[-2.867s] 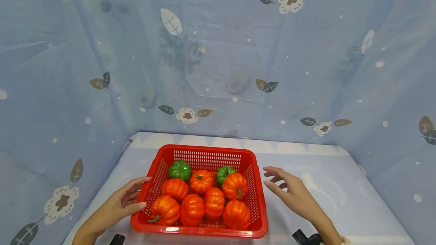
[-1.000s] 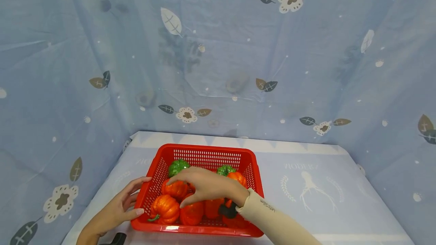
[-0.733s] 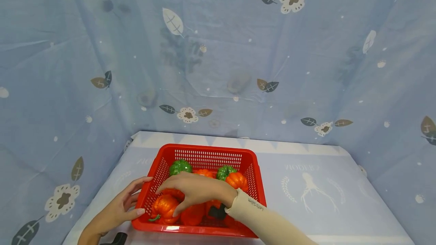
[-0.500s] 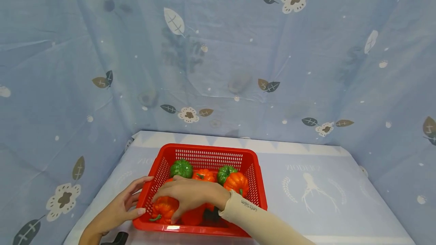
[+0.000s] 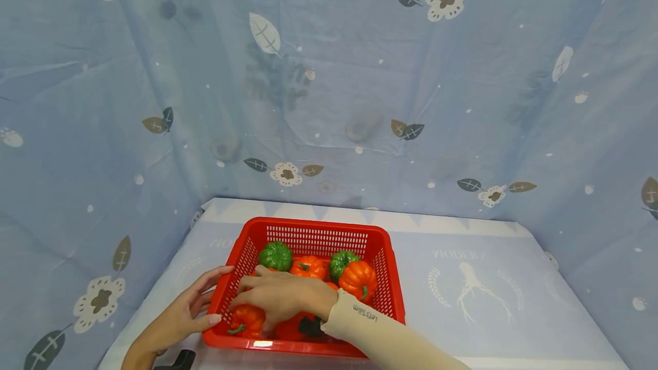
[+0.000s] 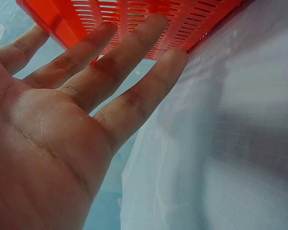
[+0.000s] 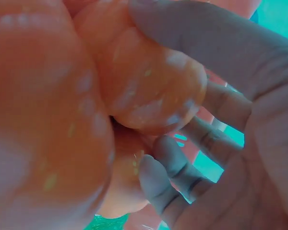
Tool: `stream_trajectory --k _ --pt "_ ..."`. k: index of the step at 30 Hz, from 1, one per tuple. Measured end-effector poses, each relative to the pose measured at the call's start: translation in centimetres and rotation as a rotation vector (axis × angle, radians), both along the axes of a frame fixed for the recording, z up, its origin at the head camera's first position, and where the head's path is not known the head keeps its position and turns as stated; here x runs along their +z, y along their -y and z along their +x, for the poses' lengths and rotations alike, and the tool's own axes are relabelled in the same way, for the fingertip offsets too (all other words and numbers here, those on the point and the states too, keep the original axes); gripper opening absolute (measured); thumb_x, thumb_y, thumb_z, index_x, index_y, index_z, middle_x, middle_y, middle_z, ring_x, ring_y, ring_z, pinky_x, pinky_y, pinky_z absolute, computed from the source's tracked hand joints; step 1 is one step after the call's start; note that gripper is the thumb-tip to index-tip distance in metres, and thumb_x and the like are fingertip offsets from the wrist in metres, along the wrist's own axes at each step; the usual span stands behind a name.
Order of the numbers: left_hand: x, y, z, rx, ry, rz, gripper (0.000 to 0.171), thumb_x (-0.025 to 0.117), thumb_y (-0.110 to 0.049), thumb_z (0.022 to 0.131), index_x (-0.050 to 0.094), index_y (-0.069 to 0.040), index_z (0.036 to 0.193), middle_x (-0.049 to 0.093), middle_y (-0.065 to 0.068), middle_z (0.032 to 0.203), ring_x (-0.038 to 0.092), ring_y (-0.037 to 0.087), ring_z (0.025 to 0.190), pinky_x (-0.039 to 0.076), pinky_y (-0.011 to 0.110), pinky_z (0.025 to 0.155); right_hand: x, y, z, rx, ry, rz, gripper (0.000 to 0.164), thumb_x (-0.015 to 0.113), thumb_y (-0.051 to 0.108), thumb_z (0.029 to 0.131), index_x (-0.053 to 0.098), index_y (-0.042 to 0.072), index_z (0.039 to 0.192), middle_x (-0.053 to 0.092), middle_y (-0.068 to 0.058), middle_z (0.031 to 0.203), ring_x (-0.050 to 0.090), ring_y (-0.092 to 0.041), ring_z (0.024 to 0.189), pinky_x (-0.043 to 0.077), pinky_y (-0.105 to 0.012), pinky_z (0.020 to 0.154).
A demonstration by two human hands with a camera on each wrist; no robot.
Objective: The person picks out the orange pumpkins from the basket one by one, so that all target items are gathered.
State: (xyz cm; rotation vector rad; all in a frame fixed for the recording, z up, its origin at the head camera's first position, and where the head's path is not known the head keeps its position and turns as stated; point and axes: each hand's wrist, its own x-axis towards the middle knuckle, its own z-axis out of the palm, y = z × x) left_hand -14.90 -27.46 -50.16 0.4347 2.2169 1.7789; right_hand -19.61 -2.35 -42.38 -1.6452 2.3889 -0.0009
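Observation:
A red plastic basket (image 5: 321,225) holds several orange and green toy pumpkins. My right hand (image 5: 283,296) is down inside it at the front left, thumb and fingers around an orange pumpkin (image 5: 247,320) with a green stem. In the right wrist view the thumb lies against this orange pumpkin (image 7: 151,81), with the fingers on its far side; the palm stays apart from it. My left hand (image 5: 177,316) rests at the basket's left side, thumb near the rim. In the left wrist view its straight fingers touch the slotted wall. Other pumpkins are partly hidden by the right hand.
Two green pumpkins (image 5: 276,256) sit toward the back of the basket, beside an orange pumpkin (image 5: 358,280) at the right. A pale patterned cloth covers the table (image 5: 473,301). Blue flowered curtain (image 5: 329,84) hangs behind and at both sides.
My right hand came from right of the basket, reached over it to the front left and lowered its fingers around an orange pumpkin. The left hand stays at the basket's left side.

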Motion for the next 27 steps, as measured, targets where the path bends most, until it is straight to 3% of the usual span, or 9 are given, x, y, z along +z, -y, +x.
stream_trajectory --k 4,11,15,21,27 --pt "-0.1 0.0 0.1 0.006 -0.01 -0.001 0.077 0.069 -0.012 0.095 0.028 -0.016 0.16 0.026 0.023 0.161 0.046 0.048 0.134 0.057 0.039 0.097 0.1 0.0 0.0 -0.031 -0.022 -0.014 0.07 0.088 0.05 0.078 0.061 0.035 0.141 0.053 0.018 0.132 0.039 -0.006 0.107 0.036 -0.014 0.084" --pt "-0.2 0.0 0.1 0.03 0.003 -0.014 0.078 0.071 -0.013 0.095 0.028 -0.018 0.16 0.027 0.021 0.161 0.05 0.044 0.133 0.056 0.038 0.097 1.2 -0.9 -0.6 -0.05 0.018 -0.109 0.071 0.086 0.054 0.079 0.062 0.028 0.141 0.054 0.013 0.133 0.048 -0.003 0.118 0.036 -0.014 0.104" --pt "0.0 -0.2 0.1 0.038 0.027 -0.018 0.079 0.071 -0.015 0.095 0.028 -0.018 0.16 0.027 0.022 0.162 0.046 0.048 0.134 0.056 0.039 0.097 1.8 -1.9 -1.3 -0.074 0.071 -0.199 0.072 0.085 0.052 0.08 0.062 0.023 0.142 0.054 0.009 0.132 0.05 -0.001 0.116 0.038 -0.01 0.101" --pt "0.2 -0.4 0.1 0.044 0.051 -0.018 0.077 0.071 -0.017 0.095 0.028 -0.018 0.16 0.024 0.022 0.163 0.045 0.049 0.135 0.058 0.04 0.095 2.4 -3.4 -2.2 -0.153 0.167 -0.318 0.071 0.083 0.053 0.082 0.062 0.019 0.141 0.059 0.01 0.133 0.052 -0.001 0.119 0.041 -0.014 0.103" --pt "0.2 -0.4 0.1 0.037 0.053 -0.004 0.076 0.069 -0.015 0.096 0.028 -0.018 0.16 0.022 0.021 0.164 0.043 0.05 0.136 0.058 0.04 0.094 3.1 -4.9 -2.7 -0.188 0.253 -0.443 0.068 0.084 0.051 0.082 0.061 0.021 0.138 0.062 0.016 0.127 0.055 0.004 0.108 0.048 -0.014 0.094"
